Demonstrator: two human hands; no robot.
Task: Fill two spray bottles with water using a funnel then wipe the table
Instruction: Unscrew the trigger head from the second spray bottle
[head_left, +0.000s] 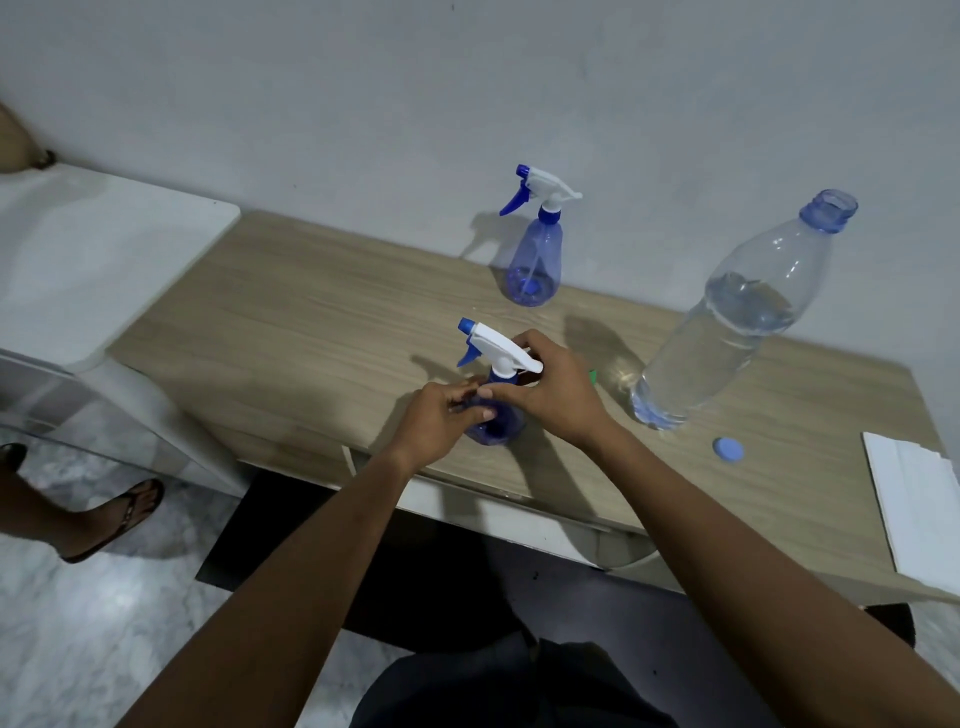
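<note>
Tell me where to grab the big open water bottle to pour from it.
Grip the water bottle around its wide straight middle, coming in from the right side, probably with the right hand. It stands uncapped and about half full, so the narrow neck would likely give poor control.

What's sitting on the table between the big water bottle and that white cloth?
Only a small blue bottle cap lies between the water bottle and the white cloth, seen in the head view.

A plain grey wall (363, 78) backs the wood-grain table (311, 322) — white marbled floor (104, 623) below.
</note>
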